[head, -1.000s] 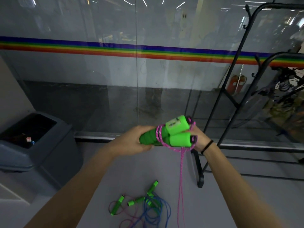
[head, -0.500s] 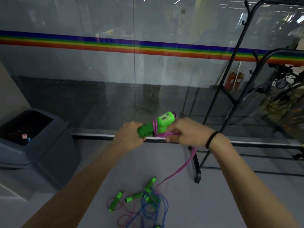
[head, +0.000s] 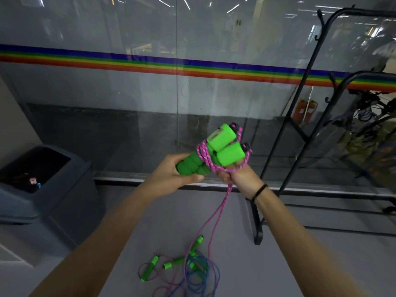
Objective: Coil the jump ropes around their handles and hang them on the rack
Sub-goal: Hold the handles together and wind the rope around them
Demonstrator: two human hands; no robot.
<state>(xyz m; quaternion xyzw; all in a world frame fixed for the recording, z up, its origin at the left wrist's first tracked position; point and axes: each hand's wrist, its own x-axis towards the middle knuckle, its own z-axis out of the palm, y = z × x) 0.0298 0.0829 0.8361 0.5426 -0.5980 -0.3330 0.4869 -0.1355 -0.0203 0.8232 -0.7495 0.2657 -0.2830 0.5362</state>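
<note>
Head view: left hand clenches the green handles; right hand pinches the pink rope wound around them. Right of the handles stands the black rack; below them, spare ropes lie on open floor.

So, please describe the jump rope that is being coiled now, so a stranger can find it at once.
Start at the black rack before the glass wall with the rainbow stripe. Just left of it, two hands hold a pair of green handles wound with pink rope. Unlike the tangled ropes on the floor, this one is held up.
</note>
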